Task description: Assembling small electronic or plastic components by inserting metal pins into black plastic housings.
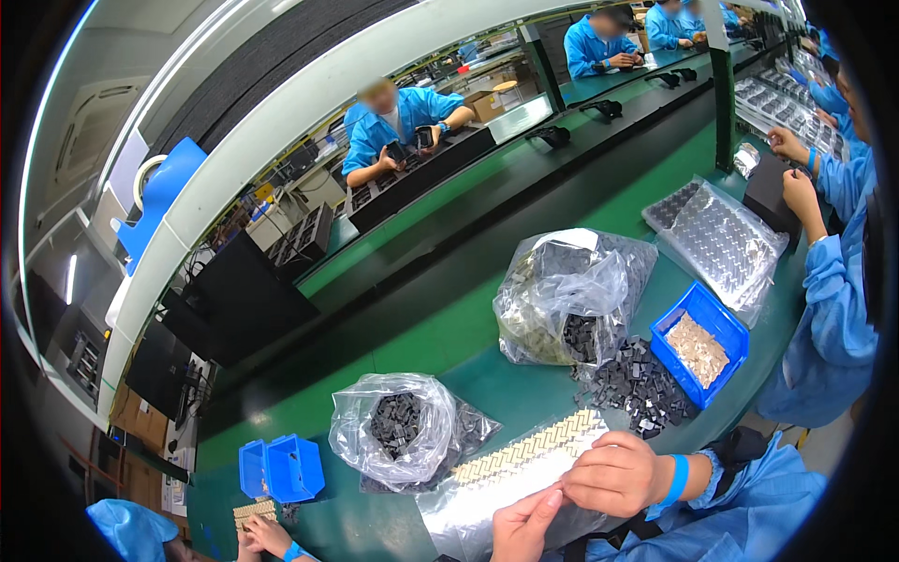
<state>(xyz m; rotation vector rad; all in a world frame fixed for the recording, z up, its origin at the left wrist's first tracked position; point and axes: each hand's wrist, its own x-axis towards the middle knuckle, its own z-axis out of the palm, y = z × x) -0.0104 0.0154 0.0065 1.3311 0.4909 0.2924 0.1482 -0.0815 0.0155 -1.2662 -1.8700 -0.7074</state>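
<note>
My left hand (524, 526) and my right hand (615, 476) meet at the fingertips, both closed in a pinch. Whatever is between the fingers is too small or hidden to make out. Beneath them lies a shiny silvery sheet (448, 521). Along its far part runs a band of small beige pieces (529, 451) in slanted rows. Just beyond my right hand a loose heap of small black pieces (641, 384) spreads over the green table (375, 351). A blue bin (737, 330) beside the heap holds loose beige flakes (696, 350).
Two clear plastic bags, a nearer bag (351, 440) and a larger bag (524, 300), contain black pieces. Wrapped trays (726, 244) lie at the right. Blue bins (295, 468) stand at the left, near a co-worker's hands (267, 539). Another co-worker's arm (824, 225) reaches in at the right.
</note>
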